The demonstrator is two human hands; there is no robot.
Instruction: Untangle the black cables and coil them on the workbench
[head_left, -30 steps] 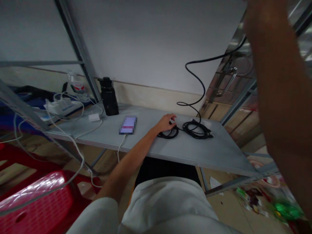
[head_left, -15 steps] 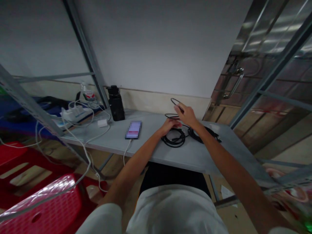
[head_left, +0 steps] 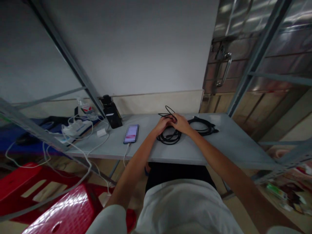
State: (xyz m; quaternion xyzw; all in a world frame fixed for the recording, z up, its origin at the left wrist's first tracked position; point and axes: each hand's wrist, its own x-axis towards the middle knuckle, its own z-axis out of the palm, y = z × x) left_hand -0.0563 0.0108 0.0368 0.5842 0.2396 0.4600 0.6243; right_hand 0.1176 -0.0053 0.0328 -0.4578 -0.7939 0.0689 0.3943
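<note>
Both hands meet over a coiled black cable (head_left: 168, 141) on the grey table (head_left: 146, 152). My left hand (head_left: 162, 125) is closed on the far side of the coil. Its fingers touch those of my right hand (head_left: 180, 123), which is also closed on the cable. Loose loops of the cable stick up beyond the fingers. My fingertips are partly hidden behind the hands. A second coiled black cable (head_left: 203, 130) lies flat just right of my right hand.
Left of my hands lies a phone (head_left: 131, 134) with a white charging lead. A black device (head_left: 112, 115) stands behind it. A power strip (head_left: 76, 126) with white cords sits at the table's left end. Red stools (head_left: 65, 211) and metal frame posts (head_left: 253, 58) flank me.
My right hand has come down and inward to meet my left hand, bringing its raised cable loop lower. The camera view has shifted slightly.
</note>
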